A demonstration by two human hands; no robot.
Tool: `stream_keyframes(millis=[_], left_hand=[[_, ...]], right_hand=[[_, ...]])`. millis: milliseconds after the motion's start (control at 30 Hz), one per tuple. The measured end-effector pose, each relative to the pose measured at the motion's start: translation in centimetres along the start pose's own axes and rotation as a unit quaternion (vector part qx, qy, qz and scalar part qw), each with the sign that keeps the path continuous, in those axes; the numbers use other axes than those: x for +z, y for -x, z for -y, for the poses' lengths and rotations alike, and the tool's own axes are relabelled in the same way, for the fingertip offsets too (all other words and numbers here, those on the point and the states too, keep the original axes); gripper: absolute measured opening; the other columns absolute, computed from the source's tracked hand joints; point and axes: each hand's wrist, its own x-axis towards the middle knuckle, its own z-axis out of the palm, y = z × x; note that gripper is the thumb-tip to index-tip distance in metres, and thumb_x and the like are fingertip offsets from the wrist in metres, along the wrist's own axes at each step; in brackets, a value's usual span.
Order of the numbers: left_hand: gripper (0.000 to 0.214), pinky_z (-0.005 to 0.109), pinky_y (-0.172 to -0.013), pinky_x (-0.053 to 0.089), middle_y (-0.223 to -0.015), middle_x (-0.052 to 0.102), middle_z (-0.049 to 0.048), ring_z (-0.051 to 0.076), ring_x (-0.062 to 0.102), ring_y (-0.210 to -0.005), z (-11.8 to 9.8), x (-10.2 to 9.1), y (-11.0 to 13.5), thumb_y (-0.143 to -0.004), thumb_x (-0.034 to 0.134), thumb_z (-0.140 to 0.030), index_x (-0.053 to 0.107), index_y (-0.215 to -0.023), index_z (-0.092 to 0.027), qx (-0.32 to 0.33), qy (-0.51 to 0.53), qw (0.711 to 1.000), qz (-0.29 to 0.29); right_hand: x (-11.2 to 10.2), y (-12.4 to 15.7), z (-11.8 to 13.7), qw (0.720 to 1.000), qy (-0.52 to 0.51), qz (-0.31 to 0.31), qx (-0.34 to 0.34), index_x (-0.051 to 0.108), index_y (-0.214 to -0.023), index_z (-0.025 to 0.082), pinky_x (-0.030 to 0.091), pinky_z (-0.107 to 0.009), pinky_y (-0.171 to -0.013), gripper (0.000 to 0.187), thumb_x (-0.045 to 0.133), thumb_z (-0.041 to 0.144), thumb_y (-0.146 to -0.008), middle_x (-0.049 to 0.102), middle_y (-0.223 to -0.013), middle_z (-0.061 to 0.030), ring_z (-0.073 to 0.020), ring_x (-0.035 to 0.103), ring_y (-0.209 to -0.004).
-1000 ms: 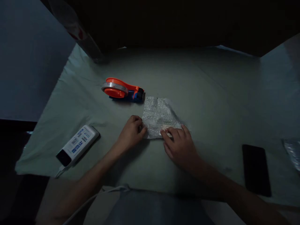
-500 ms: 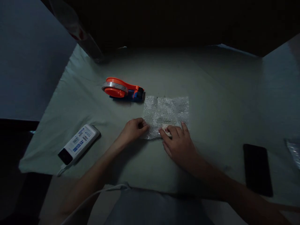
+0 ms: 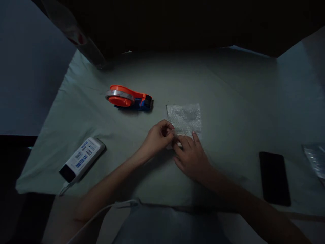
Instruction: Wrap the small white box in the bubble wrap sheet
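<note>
A piece of bubble wrap (image 3: 185,117) lies on the pale green cloth (image 3: 228,101) in the middle of the table. My left hand (image 3: 157,139) pinches its near left edge, folded over toward the middle. My right hand (image 3: 191,154) presses down on the near edge, fingers over a small pale object (image 3: 179,144) tucked under the wrap; I cannot make out what that object is. The two hands almost touch.
An orange and blue tape dispenser (image 3: 128,97) sits left of the wrap. A white power bank (image 3: 81,159) with a cable lies near the left front corner. A black phone (image 3: 274,178) rests at the right. Shiny wrap (image 3: 315,161) shows at the right edge.
My left hand moved right and folded the wrap's left side over, so the sheet now looks narrower. My right hand stayed pressing on the near edge.
</note>
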Motion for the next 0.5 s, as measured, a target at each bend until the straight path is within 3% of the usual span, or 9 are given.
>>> stream_keyframes(millis=[100, 233, 333, 400, 500], left_hand=[[0.010, 0.017, -0.057, 0.040, -0.068, 0.053, -0.0043, 0.007, 0.050, -0.060, 0.0, 0.3, -0.1, -0.074, 0.057, -0.017, 0.055, -0.083, -0.016, 0.004, 0.000, 1.000, 0.000], [0.011, 0.018, -0.057, 0.042, -0.069, 0.055, -0.0034, 0.008, 0.052, -0.061, -0.4, 1.0, 0.1, -0.074, 0.060, -0.017, 0.055, -0.084, -0.016, 0.003, -0.022, 1.000, 0.004], [0.017, 0.019, -0.057, 0.044, -0.069, 0.059, -0.0025, 0.009, 0.056, -0.062, -0.8, 1.2, 0.3, -0.080, 0.059, -0.026, 0.054, -0.093, -0.018, 0.004, -0.015, 1.000, 0.020], [0.017, 0.020, -0.056, 0.045, -0.070, 0.062, -0.0019, 0.010, 0.058, -0.061, -0.9, 1.2, 0.4, -0.085, 0.051, -0.026, 0.051, -0.100, -0.019, -0.022, 0.020, 0.999, 0.030], [0.016, 0.021, -0.058, 0.049, -0.076, 0.066, -0.0001, 0.010, 0.060, -0.063, -0.6, 1.0, 0.6, -0.085, 0.043, -0.017, 0.047, -0.099, -0.020, -0.051, 0.081, 0.995, 0.041]], right_hand=[[-0.1, 0.5, -0.6, 0.997, -0.064, -0.042, -0.005, 0.053, -0.122, 0.006, 0.031, -0.055, -0.109, 0.047, 0.056, 0.027, -0.080, 0.060, -0.118, -0.0186, -0.0293, 0.054, -0.111], [0.0, 1.4, -1.3, 0.982, -0.143, -0.126, 0.002, 0.052, -0.119, 0.012, 0.041, -0.050, -0.105, 0.040, 0.052, 0.019, -0.079, 0.066, -0.108, -0.0127, -0.0242, 0.060, -0.104], [0.1, 1.8, -1.4, 0.974, -0.144, -0.173, 0.021, 0.043, -0.129, 0.011, 0.049, -0.044, -0.098, 0.052, 0.054, 0.016, -0.078, 0.063, -0.116, -0.0162, -0.0250, 0.059, -0.111], [0.1, 1.7, -1.2, 0.976, -0.129, -0.171, 0.042, 0.040, -0.134, 0.011, 0.054, -0.039, -0.089, 0.056, 0.054, 0.015, -0.079, 0.054, -0.129, -0.0198, -0.0255, 0.058, -0.114], [0.2, 1.3, -1.1, 0.982, -0.098, -0.150, 0.056, 0.050, -0.126, 0.016, 0.057, -0.032, -0.077, 0.044, 0.050, 0.011, -0.082, 0.047, -0.139, -0.0202, -0.0215, 0.065, -0.100]])
